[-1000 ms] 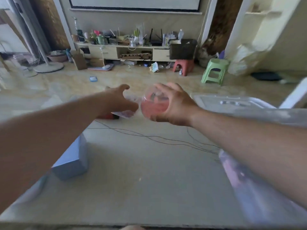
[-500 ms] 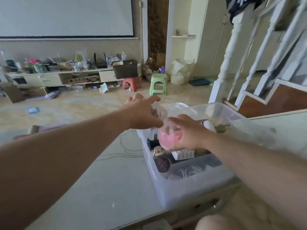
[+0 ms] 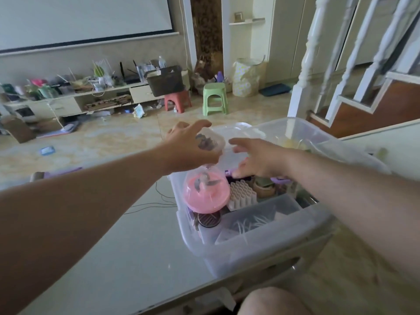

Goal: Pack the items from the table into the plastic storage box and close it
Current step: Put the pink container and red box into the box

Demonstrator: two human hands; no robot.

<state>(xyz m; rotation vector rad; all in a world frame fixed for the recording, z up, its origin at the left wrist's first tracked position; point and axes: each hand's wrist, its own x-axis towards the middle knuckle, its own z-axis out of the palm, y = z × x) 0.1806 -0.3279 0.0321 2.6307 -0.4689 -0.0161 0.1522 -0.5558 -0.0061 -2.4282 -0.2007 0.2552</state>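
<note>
A clear plastic storage box [image 3: 254, 251] stands at the table's right edge, partly filled. A pink round container [image 3: 205, 194] with a clear dome lies on top of the items at the box's left side. My left hand [image 3: 188, 148] hovers above it, shut on a small clear container [image 3: 210, 140] with dark bits inside. My right hand [image 3: 256, 160] is over the middle of the box, fingers spread, holding nothing. The clear lid [image 3: 241, 130] lies behind the box.
Inside the box are a white ribbed block [image 3: 242, 195], a dark round tin [image 3: 209, 219] and a clear flat case [image 3: 254, 219]. Thin black cables [image 3: 147, 205] cross the table [image 3: 127, 258]. A stair railing [image 3: 318, 64] rises at the right. My knee [image 3: 270, 301] shows below the table edge.
My right hand let go of the pink container, which now rests in the box, and opened. My left hand carried the small clear container over the box. The view swung right.
</note>
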